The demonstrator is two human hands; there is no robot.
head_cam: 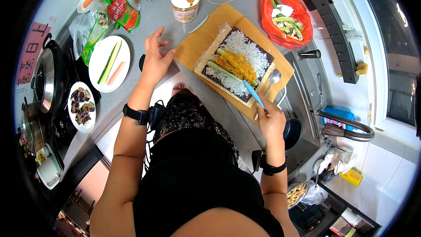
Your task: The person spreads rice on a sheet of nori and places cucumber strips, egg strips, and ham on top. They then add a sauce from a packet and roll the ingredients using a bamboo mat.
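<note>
On a wooden cutting board (190,47) lies a bamboo rolling mat (200,67) with plastic film. A nori sheet spread with white rice (236,42) rests on the mat, topped with orange-brown floss (235,64) and strips of cucumber (223,70). My right hand (271,118) grips a light blue utensil (251,90), its tip at the rice by the cucumber's end. Near that hand a metal spoon (275,77) lies on the board. My left hand (158,56) is raised with fingers apart, holding nothing, left of the board and right of an oval white plate (126,69) bearing cucumber and pink strips.
A red bag (268,33) with scraps stands beyond the board, near the sink (296,89) and faucet (348,128). Behind is a tub (185,11) of floss. At left are a sauce pouch (123,11), a plate of dark rolled pieces (74,123) and a lidded pot (46,79).
</note>
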